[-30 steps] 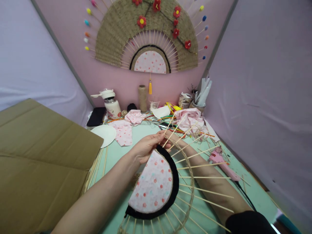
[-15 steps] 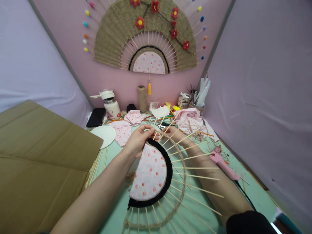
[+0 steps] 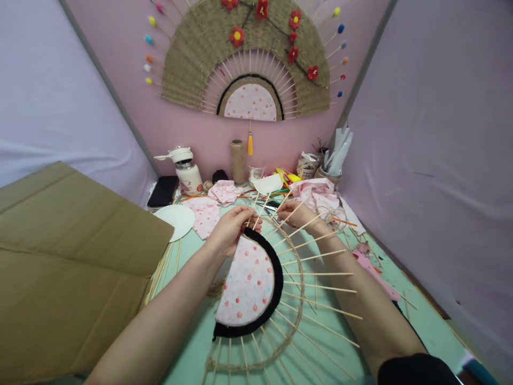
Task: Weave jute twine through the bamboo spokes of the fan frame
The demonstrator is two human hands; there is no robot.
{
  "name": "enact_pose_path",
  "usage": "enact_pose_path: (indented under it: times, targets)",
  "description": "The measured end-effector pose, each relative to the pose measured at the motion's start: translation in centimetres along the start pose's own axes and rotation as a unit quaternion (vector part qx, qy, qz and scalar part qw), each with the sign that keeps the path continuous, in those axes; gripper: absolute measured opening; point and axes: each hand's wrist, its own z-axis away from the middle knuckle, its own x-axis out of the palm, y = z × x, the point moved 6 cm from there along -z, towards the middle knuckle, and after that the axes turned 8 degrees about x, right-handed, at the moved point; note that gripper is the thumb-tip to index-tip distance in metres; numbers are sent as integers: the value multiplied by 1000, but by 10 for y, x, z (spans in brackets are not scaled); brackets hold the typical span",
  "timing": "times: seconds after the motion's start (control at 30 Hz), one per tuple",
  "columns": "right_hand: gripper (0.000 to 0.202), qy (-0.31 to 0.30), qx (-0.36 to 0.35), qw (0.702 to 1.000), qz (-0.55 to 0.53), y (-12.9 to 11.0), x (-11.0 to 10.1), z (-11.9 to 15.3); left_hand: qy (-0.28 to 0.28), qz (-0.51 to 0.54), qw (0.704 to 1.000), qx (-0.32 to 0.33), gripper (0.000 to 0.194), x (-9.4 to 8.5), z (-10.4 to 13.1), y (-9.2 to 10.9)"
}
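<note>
A half-round fan frame (image 3: pixel 248 278) tilts in front of me, with a flowered pink cloth centre, a black rim and thin wooden sticks fanning out to the right. Brown twine (image 3: pixel 301 278) runs through the sticks in an arc. My left hand (image 3: pixel 234 227) is closed on the frame's upper end, thumb and fingers around the sticks beside the black rim. Behind the upper sticks, my right hand (image 3: pixel 297 214) pinches, apart from the left, near the upper end of the twine. The strand at its fingertips is thin and hard to see.
Folded cardboard (image 3: pixel 80 267) fills the left side. A pink glue gun (image 3: pixel 374 270) lies right of my right forearm. Scissors (image 3: pixel 273 207), cloth scraps (image 3: pixel 204 214) and a bottle (image 3: pixel 189 176) are farther back. A finished woven fan (image 3: pixel 184 69) hangs on the wall.
My right hand has moved a little right, away from the left hand. The left hand keeps its hold on the frame. The whole view has shifted slightly.
</note>
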Motion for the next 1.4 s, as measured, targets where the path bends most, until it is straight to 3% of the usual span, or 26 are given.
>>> enact_pose_path:
  times: [0.3, 0.43, 0.6, 0.73, 0.93, 1.13, 1.4]
  targets:
    - [19, 12, -31, 991, -132, -19, -36, 13, 26, -10, 1000, -2, 8, 2, 3, 1]
    - [22, -39, -17, 958, -283, -25, -37, 16, 34, -7, 999, -18, 6, 2, 3, -3]
    - [19, -79, 18, 918, -387, -32, -30, 21, 18, 10, 999, -44, 4, 3, 2, -10]
    - [20, -84, 13, 919, -384, -38, -27, 27, -9, 23, 997, -73, 7, 7, 4, -17]
    - [24, -111, -63, 914, -386, -48, -24, 32, -39, 34, 993, -108, 6, 14, 7, -26]
    - [28, -85, -100, 906, -402, -47, -31, 28, -33, 35, 994, -97, 7, 13, 7, -23]
    - [29, -73, 13, 954, -290, -12, -29, 10, -4, 17, 999, -40, 7, 1, 0, -10]
